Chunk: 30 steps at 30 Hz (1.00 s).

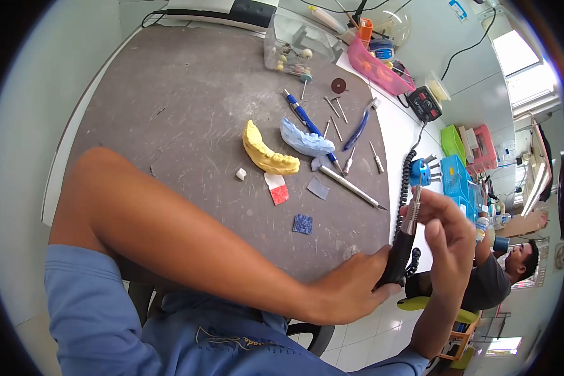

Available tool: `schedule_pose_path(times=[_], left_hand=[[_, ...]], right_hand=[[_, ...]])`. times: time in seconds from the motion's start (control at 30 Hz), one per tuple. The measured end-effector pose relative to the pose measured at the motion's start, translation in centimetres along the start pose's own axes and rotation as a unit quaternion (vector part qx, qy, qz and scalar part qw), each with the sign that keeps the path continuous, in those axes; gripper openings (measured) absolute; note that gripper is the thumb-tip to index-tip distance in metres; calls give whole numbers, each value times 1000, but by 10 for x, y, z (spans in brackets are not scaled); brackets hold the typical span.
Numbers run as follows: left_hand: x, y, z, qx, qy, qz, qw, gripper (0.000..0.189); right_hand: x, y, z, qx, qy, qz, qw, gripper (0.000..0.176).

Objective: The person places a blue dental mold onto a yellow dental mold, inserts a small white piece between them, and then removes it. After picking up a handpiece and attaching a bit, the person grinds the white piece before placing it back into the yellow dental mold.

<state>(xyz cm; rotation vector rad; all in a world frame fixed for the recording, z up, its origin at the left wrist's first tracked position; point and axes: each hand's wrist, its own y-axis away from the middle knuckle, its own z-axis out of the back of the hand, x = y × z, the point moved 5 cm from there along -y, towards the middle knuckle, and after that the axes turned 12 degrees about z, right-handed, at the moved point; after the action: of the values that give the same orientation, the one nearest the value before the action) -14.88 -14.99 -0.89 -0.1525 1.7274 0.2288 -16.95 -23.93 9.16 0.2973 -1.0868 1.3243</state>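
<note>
My left hand (pixel 354 285) is wrapped around the black body of a rotary handpiece (pixel 396 258) at the table's right edge. Beside its metal nose is my right hand (pixel 451 241), the index finger at the nose and the thumb standing apart. Whether that finger presses on it is hard to tell. On the table lie a yellow dental arch model (pixel 266 153) and a light blue dental arch model (pixel 307 139). Near them are a small white tooth-like piece (pixel 240 174), a red-and-white sandpaper piece (pixel 277 190), a dark blue square (pixel 302 224) and a metal-handled knife (pixel 351 187).
A blue pen (pixel 299 111), a toothbrush (pixel 358 128), several burs and a brown disc (pixel 338 86) lie farther back. Behind stand a clear box (pixel 285 47) and a pink basket (pixel 373 66). A coiled cord (pixel 405 182) runs to the control box (pixel 425 103). Another person (pixel 489 276) sits at right.
</note>
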Motion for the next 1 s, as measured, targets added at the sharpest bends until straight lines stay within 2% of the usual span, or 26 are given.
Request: schedule_pose_path(times=[0.03, 0.1, 0.17, 0.27, 0.3, 0.37, 0.4, 0.5, 0.57, 0.63, 0.8, 1.0], left_hand=[[2, 0, -1, 1, 2, 3, 1000, 41], [2, -1, 0, -13, 24, -15, 1000, 39], [2, -2, 1, -18, 19, 2, 1000, 39], [2, 1, -1, -21, 16, 7, 1000, 39], [3, 0, -1, -18, 13, -4, 1000, 38], [5, 0, -3, -28, 17, -18, 999, 37], [3, -1, 0, -37, 24, -33, 998, 37], [5, -1, -1, -11, 40, -11, 999, 37], [5, 0, -2, -10, 38, -12, 999, 37], [5, 1, -1, -10, 32, -15, 999, 37], [5, 1, -3, -4, 40, -22, 999, 37], [2, 2, -2, -10, 34, -39, 999, 39]], right_hand=[[-2, -9, -1, 1, 0, -4, 1000, 36], [-10, -27, -6, 69, 40, -36, 996, 31], [-18, -45, -12, 74, 51, -26, 996, 26], [-37, -73, -15, 9, -10, -24, 1000, 27], [-51, -91, -23, 114, 81, -44, 989, 27], [-61, -94, -38, 217, 234, -44, 947, 27], [-59, -97, -46, 163, 256, 32, 952, 26], [-51, -106, -69, 173, 311, 52, 933, 24], [-57, -114, -83, 191, 295, 47, 935, 24], [-60, -122, -94, 234, 349, 27, 907, 25], [-67, -128, -102, 249, 276, 62, 926, 23], [-59, -130, -97, 239, 379, 69, 891, 21]])
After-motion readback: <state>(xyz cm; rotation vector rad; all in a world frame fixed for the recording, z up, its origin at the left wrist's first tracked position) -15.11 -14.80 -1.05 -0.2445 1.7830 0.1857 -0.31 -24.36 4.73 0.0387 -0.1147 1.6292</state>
